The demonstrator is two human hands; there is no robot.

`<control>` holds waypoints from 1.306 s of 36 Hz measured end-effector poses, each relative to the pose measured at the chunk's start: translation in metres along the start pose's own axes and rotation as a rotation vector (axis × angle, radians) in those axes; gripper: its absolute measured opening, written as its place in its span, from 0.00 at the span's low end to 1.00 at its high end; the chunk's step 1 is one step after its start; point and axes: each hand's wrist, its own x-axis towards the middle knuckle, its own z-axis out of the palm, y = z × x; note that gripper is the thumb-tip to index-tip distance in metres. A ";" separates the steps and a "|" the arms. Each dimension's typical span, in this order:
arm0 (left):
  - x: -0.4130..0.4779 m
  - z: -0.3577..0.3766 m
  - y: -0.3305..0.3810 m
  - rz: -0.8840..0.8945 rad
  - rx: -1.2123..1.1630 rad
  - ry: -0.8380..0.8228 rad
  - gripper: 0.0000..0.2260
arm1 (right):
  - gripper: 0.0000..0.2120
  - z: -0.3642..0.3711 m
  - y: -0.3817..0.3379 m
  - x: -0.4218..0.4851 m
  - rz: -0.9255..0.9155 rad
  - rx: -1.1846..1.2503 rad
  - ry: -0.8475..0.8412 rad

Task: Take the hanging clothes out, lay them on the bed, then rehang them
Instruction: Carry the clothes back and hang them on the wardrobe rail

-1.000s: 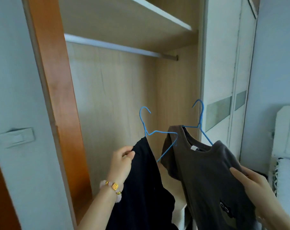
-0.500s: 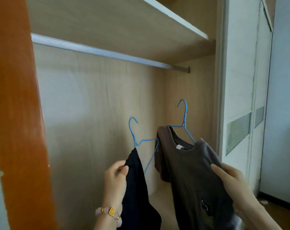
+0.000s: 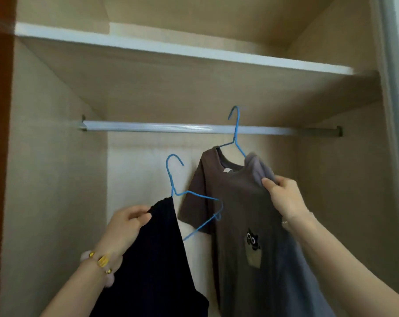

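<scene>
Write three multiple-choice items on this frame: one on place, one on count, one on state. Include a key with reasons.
1. The hanger in the black garment is:
A) hooked on the rod
B) below the rod, off it
C) lying on the shelf

2. Blue hangers in view:
A) one
B) three
C) two

3. The right hand:
A) grips the brown shirt
B) is open and idle
C) grips the rod

Key:
1 B: the top of its hook ends under the rod, with bare back panel between them.
2 C: one blue wire hanger shows in each garment.
3 A: its fingers are curled round the shirt's bunched shoulder fabric.
</scene>
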 end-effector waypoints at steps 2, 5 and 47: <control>0.008 -0.001 0.009 0.003 0.058 0.019 0.08 | 0.12 0.012 -0.007 0.029 0.011 0.017 -0.015; 0.016 -0.007 0.016 -0.026 0.122 0.055 0.08 | 0.12 0.024 -0.013 0.062 0.019 -0.005 -0.047; 0.068 -0.039 0.037 0.222 0.089 0.180 0.09 | 0.27 0.141 0.092 -0.109 0.243 0.175 -1.103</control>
